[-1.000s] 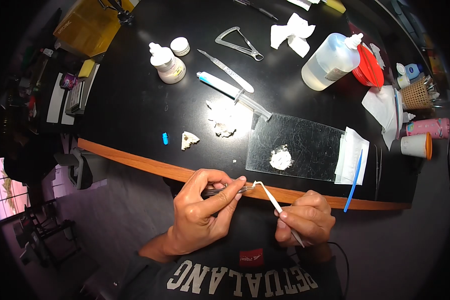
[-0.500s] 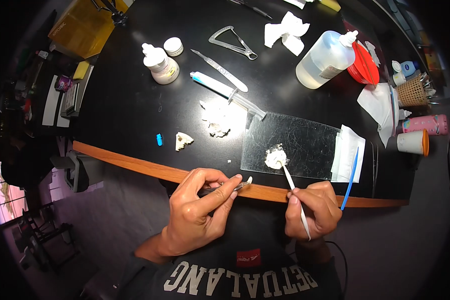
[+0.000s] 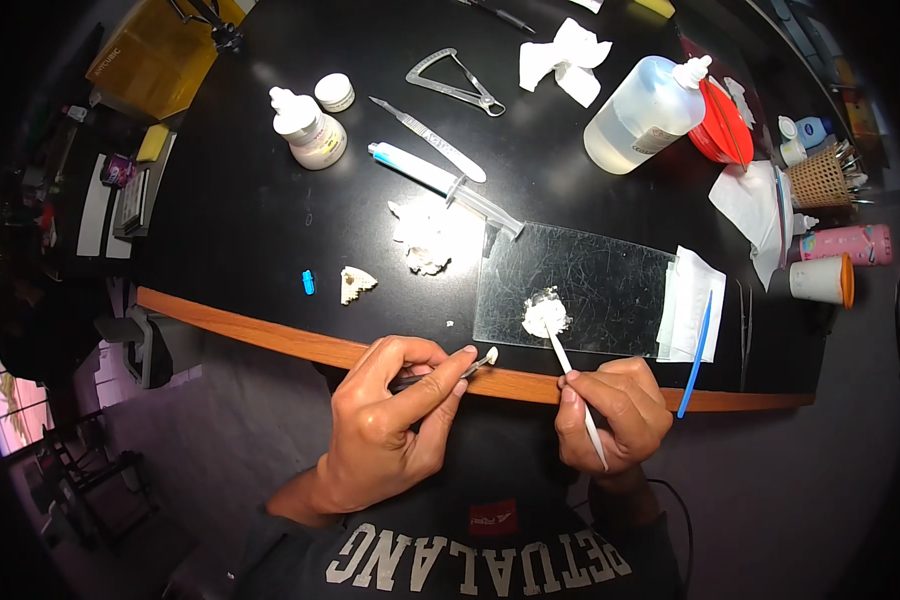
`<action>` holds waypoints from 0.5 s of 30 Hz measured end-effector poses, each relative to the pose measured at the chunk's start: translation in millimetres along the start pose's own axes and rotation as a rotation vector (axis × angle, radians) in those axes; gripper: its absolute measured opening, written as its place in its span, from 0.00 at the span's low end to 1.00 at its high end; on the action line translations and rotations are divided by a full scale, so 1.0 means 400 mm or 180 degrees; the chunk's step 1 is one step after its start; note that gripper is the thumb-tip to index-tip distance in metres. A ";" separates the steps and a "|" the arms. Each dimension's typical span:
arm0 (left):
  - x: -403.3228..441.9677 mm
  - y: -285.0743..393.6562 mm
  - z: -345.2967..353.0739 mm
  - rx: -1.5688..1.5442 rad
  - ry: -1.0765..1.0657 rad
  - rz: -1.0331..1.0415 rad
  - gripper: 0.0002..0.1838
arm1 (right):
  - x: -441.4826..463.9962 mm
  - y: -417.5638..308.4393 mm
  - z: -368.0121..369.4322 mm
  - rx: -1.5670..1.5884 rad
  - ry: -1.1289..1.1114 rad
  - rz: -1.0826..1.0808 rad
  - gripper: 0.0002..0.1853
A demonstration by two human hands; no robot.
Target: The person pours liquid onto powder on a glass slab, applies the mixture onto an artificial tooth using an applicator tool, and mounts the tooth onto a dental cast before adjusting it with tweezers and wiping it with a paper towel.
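My left hand [image 3: 390, 420] is closed on dark tweezers [image 3: 475, 367]. At their tip sits a small off-white tooth-like piece [image 3: 492, 355], just over the table's wooden edge. My right hand [image 3: 615, 412] pinches a slim white plastic spatula [image 3: 560, 354]. The spatula's far end rests in a mound of white paste [image 3: 544, 316] on a scratched glass slab [image 3: 610, 275]. A pad of white paper [image 3: 692, 310] lies at the slab's right side, with a blue plastic stick [image 3: 698, 355] across it.
Left of the slab lie crumpled white tissue [image 3: 420, 240], a toothed cream model piece [image 3: 356, 284] and a blue bit [image 3: 308, 283]. Behind are a syringe [image 3: 420, 171], scalpel [image 3: 430, 140], caliper [image 3: 453, 80], white dropper bottle [image 3: 312, 138], small jar [image 3: 335, 93] and large clear bottle [image 3: 635, 120].
My right hand and the spatula have shifted slightly left, with the tip still in the paste. The whole view has moved a little; my left hand keeps its hold on the tweezers.
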State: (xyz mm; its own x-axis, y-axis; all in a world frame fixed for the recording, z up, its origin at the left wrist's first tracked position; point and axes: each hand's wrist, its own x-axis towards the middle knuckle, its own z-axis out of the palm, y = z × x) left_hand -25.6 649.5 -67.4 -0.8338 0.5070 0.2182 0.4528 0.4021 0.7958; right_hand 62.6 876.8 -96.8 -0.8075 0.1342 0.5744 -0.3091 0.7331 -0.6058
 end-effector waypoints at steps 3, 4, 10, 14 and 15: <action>-0.001 0.000 0.000 0.0002 0.0008 0.0010 0.19 | 0.002 -0.006 -0.010 0.0129 -0.0067 0.0012 0.13; 0.000 -0.001 0.001 -0.0001 0.0015 0.0009 0.19 | 0.006 -0.012 -0.016 0.0202 -0.0077 0.0011 0.13; -0.005 -0.006 0.007 -0.0040 0.0064 -0.0022 0.18 | 0.004 -0.018 -0.009 0.0557 -0.0158 -0.0347 0.12; -0.003 -0.008 0.010 -0.0043 0.0109 0.0004 0.18 | 0.003 -0.017 -0.003 0.0546 -0.0239 -0.0485 0.11; -0.004 -0.008 0.010 -0.0059 0.0102 -0.0014 0.18 | 0.003 -0.017 -0.001 0.0542 -0.0242 -0.0505 0.11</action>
State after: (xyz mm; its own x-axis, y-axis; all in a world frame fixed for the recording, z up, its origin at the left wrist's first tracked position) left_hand -24.3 650.5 -72.6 -0.8456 0.4806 0.2324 0.4434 0.3899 0.8071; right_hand 64.1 872.3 -91.6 -0.7756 -0.0291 0.6306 -0.5103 0.6171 -0.5990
